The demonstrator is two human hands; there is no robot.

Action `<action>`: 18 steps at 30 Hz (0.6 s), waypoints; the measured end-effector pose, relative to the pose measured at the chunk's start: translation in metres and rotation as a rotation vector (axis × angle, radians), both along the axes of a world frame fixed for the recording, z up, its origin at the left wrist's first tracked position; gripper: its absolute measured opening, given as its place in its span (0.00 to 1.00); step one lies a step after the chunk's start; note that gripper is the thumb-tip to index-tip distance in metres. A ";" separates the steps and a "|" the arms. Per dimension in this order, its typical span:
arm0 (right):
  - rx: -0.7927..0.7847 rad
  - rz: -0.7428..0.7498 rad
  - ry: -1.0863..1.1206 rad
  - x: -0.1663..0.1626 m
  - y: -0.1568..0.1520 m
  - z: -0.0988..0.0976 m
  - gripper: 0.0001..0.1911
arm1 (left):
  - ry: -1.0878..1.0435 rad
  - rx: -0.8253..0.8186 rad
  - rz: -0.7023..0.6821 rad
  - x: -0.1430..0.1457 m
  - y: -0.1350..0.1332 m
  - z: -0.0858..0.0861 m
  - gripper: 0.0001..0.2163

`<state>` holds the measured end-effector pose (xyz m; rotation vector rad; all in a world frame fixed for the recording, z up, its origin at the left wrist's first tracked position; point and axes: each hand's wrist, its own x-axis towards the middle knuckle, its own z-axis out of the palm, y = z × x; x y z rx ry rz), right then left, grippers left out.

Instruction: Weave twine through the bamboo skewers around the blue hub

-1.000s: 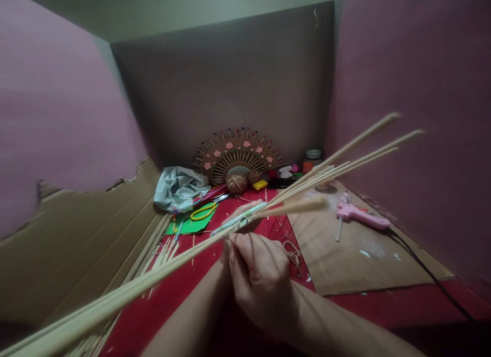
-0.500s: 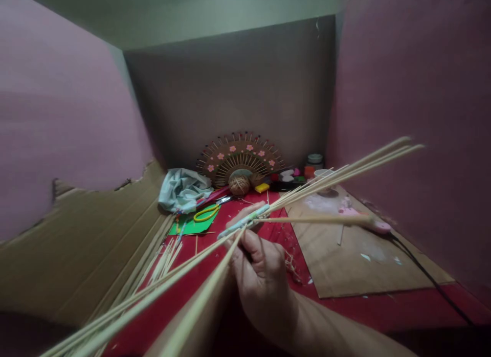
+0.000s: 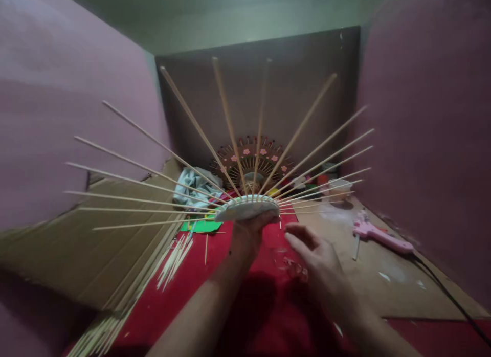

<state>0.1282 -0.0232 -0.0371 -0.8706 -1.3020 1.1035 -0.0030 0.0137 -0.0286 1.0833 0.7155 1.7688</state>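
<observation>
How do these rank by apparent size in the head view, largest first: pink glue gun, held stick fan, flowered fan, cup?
1. Stick fan, held in the left hand; nearness enlarges it
2. Flowered fan, partly hidden
3. Pink glue gun
4. Cup

left hand [image 3: 252,227] holds half-disc [image 3: 247,210] | sticks [image 3: 194,120] fan outward | right hand [image 3: 317,250] apart, loosely curled

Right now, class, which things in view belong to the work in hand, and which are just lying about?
Belonging to the work:
half-round base, held from below by the left hand
thin sticks spreading from its edge
probably the loose sticks and pink glue gun, both untouched

Apparently just lying about:
pale blue cloth
green sheet
flower-decorated fan at the back
</observation>
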 end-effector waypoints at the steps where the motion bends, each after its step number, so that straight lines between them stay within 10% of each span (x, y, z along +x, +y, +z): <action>1: -0.063 -0.011 0.068 0.004 0.011 -0.002 0.13 | -0.023 0.012 -0.040 0.001 0.000 0.000 0.07; 7: 0.015 0.470 0.345 -0.011 0.045 -0.004 0.15 | -0.100 -0.002 -0.233 0.015 -0.001 -0.001 0.06; 15: -0.127 0.405 0.670 -0.009 0.076 0.010 0.08 | 0.063 -0.386 -0.578 -0.025 -0.005 0.012 0.10; 18: -0.125 0.388 0.764 0.007 0.090 0.018 0.08 | 0.094 -0.452 -0.515 -0.044 -0.012 0.017 0.09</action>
